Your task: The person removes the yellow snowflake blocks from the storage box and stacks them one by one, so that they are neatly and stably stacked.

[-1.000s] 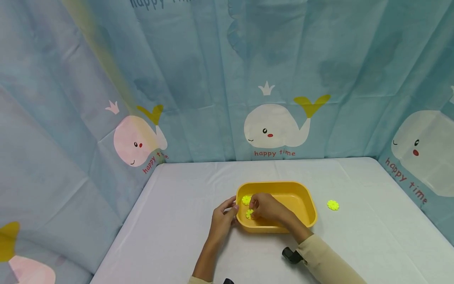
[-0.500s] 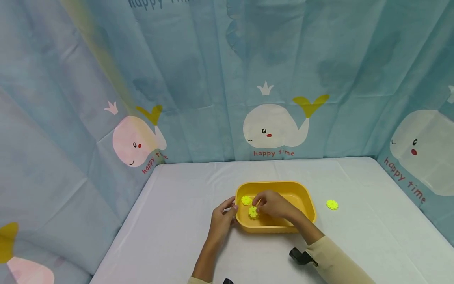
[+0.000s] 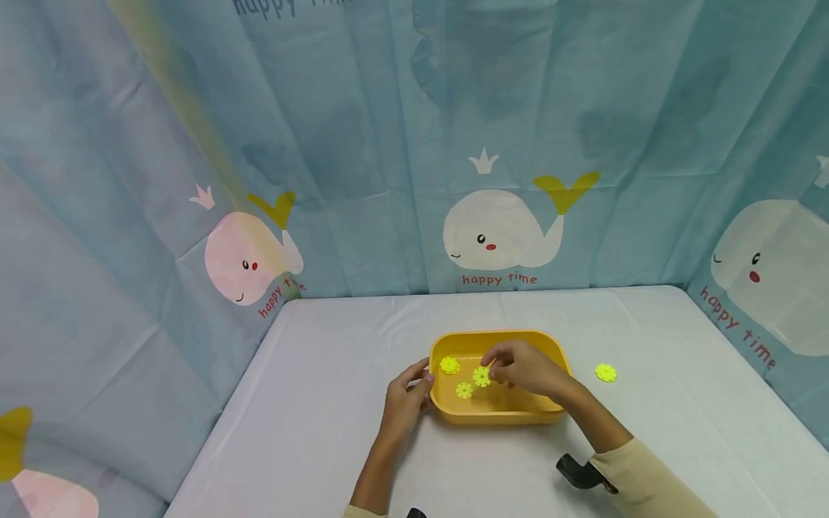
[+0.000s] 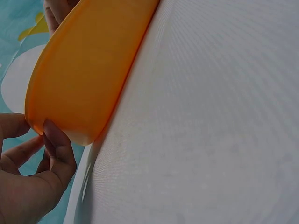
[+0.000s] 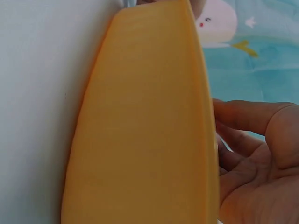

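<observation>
A yellow-orange plastic tray (image 3: 518, 417) sits on the table. My left hand (image 3: 406, 403) holds it at the left end, thumb and fingers at the rim; the left wrist view shows the thumb against the tray corner (image 4: 70, 88). Inside the tray, my right hand (image 3: 527, 368) pinches a neon-yellow notched snowflake disc (image 3: 482, 376) at its edge. Another snowflake disc (image 3: 464, 391) lies below and left of it, and overlapping discs (image 3: 450, 366) lie by the left wall. From the right wrist, the tray wall (image 5: 140, 116) hides the fingertips of that hand (image 5: 261, 158).
One more yellow snowflake disc (image 3: 606, 373) lies on the white-covered table (image 3: 311, 388), right of the tray. Blue curtains with whale prints (image 3: 505, 230) stand behind the table and at both sides. A black wrist camera (image 3: 583, 473) hangs at the right sleeve.
My right hand has moved rightward within the tray, bringing one disc away from another that stays near the left end. My left hand has kept its place on the tray.
</observation>
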Motion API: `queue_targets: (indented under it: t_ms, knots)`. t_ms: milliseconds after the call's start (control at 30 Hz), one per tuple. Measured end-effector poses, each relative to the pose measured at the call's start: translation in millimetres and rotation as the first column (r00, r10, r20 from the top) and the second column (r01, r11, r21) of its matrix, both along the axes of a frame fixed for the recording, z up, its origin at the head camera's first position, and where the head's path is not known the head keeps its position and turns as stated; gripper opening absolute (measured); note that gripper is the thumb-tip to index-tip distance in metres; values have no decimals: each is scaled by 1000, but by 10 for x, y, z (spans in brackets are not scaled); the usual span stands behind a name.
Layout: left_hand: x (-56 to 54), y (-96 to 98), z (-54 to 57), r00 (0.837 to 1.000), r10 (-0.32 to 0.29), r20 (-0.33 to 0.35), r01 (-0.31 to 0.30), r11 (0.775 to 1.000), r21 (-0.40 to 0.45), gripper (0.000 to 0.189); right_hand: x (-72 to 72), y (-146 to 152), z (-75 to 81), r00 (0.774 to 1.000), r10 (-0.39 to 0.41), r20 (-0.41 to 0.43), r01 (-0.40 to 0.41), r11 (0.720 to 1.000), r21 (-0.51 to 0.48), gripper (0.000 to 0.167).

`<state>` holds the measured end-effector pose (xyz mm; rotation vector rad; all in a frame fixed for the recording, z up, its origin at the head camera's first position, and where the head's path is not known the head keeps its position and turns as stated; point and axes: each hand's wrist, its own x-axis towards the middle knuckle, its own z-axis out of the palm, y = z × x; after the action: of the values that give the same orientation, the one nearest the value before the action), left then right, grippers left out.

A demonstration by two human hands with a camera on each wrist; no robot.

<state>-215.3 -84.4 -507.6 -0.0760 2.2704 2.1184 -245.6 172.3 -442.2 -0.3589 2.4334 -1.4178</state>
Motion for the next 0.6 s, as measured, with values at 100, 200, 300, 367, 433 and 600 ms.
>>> queue_targets:
  t_ms: [100, 200, 300, 367, 433, 600]
  knots:
    - [4, 4, 6, 1000, 4, 0, -4, 1000, -1, 41, 33, 94, 53, 1000, -20, -1, 20, 1000, -2, 15]
    - [12, 5, 12, 1000, 1, 0, -1, 1000, -4, 42, 56, 201, 93, 999, -43, -10, 43, 999, -3, 17]
    - [15, 4, 16, 1000, -3, -3, 3, 1000, -1, 43, 78, 317, 127, 998, -58, -27, 58, 998, -6, 20]
    - [14, 3, 16, 1000, -3, -5, 3, 1000, 1, 43, 93, 396, 150, 997, -73, -32, 73, 997, -6, 22]
    - [13, 4, 14, 1000, 1, -4, -1, 1000, 0, 44, 103, 467, 176, 995, -90, -32, 90, 996, -3, 23]
    - [19, 12, 14, 1000, 8, 5, -8, 1000, -4, 43, 124, 641, 210, 992, -126, -27, 126, 992, 10, 26]
